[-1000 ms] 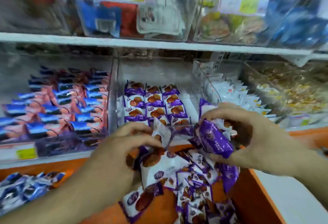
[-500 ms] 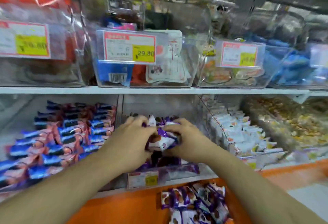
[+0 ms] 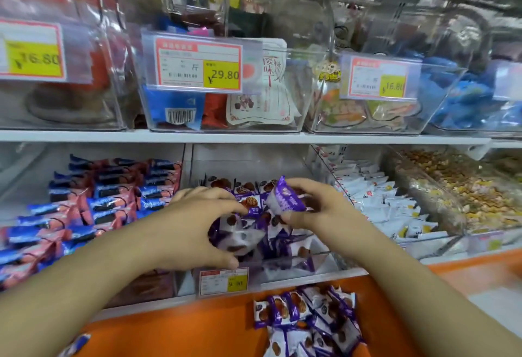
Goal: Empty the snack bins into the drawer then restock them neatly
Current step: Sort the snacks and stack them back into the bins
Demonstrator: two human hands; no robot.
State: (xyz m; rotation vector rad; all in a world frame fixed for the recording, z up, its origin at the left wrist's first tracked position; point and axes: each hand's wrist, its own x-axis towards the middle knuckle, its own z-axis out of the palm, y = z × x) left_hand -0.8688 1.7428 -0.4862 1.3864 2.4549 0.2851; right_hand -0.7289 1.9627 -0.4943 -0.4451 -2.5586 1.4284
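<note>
restocking in progress: purple snack bin partly refilled

while both hands are working inside the middle bin (image 3: 324, 267) on the lower shelf, the restocking step is judged to be under way and not finished. the left hand (image 3: 197, 229) is curling its fingers and thumb around a white-and-purple snack packet (image 3: 240, 239) at the front of that bin. the right hand (image 3: 313, 209) is pinching a second purple packet (image 3: 288, 201) just above the rows already standing at the back of the bin.

status of the task:
- the back rows are sitting upright and orderly; the front packets are lying loose and tilted, so tidying is remaining.
- a pile of purple packets (image 3: 308, 320) is lying in the orange drawer (image 3: 183, 328) below the bin, so more stock is waiting to be moved.
- the neighbouring blue packets (image 3: 107, 201) and white packets (image 3: 378, 204) are appearing full and ordered.

limits of the view:
- the drawer is being cut off at the lower edge, so the remaining count cannot be told.
- both hands are covering the bin's centre.
- the price label (image 3: 223, 281) is too blurred to read reliably.
</note>
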